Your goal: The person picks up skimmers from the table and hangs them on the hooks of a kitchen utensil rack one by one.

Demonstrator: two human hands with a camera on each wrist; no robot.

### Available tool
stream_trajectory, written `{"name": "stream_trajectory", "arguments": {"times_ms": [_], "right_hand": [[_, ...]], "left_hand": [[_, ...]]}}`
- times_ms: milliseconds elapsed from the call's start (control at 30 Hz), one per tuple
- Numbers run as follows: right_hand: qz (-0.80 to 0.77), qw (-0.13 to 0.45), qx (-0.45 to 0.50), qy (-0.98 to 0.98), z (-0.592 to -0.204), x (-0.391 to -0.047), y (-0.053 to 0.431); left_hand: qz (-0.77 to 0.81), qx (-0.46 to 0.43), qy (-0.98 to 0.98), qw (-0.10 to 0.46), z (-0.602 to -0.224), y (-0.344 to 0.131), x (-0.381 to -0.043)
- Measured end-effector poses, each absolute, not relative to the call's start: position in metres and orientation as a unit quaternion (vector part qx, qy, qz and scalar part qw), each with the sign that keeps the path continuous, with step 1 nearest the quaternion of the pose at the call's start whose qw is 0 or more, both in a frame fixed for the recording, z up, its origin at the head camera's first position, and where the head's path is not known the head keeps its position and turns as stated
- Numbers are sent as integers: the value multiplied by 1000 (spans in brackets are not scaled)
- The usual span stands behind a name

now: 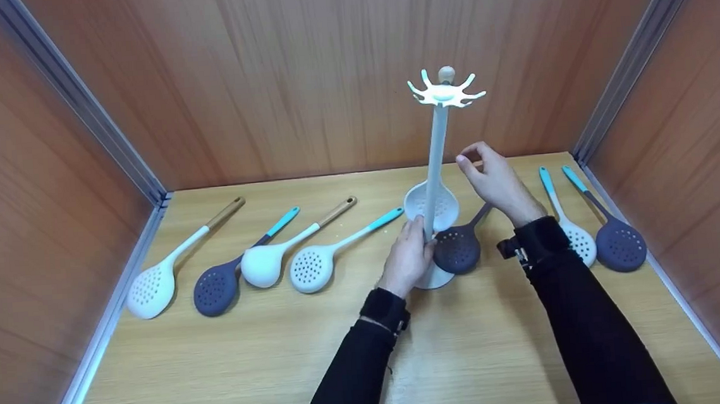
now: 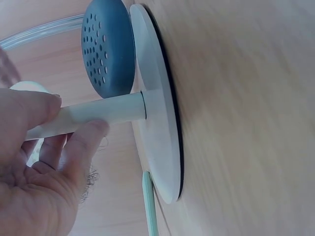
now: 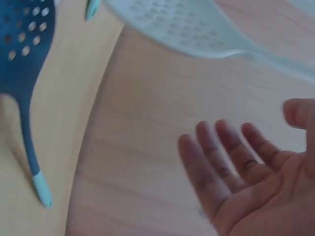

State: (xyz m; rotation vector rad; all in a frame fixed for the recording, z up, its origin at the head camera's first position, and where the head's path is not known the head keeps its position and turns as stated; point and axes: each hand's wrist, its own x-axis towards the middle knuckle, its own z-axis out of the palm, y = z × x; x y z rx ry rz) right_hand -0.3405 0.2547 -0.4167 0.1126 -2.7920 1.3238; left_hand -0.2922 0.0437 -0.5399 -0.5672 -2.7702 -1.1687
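A white utensil stand has a round base [image 1: 435,278], a pole [image 1: 436,152] and a ring of hooks [image 1: 444,94] under a wooden knob. My left hand [image 1: 407,259] grips the pole low down, thumb and fingers around it just above the base, as the left wrist view shows. Behind the pole is a white skimmer [image 3: 182,24], its handle mostly hidden in the head view. A dark blue skimmer [image 1: 457,250] has its head beside the base. Right of the pole, my right hand [image 1: 498,183] is raised with loosely bent fingers, holding nothing.
To the left lie a white skimmer [image 1: 152,291], a dark skimmer [image 1: 215,289], a white ladle [image 1: 263,266] and another white skimmer [image 1: 313,268]. A white skimmer [image 1: 578,242] and a dark one [image 1: 620,246] lie at the right. Wooden panels [image 1: 300,73] enclose the table.
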Motion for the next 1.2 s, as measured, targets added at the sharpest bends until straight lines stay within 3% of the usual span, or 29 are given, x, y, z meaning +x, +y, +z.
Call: {"name": "stream_trajectory", "arguments": {"times_ms": [800, 1200], "right_hand": [[280, -27, -21, -960, -460, -351, 274], [249, -99, -54, -962, -479, -359, 279]], "left_hand": [[-348, -191, -915, 71, -538, 45, -290], [-361, -170, -916, 38, -536, 48, -292]]}}
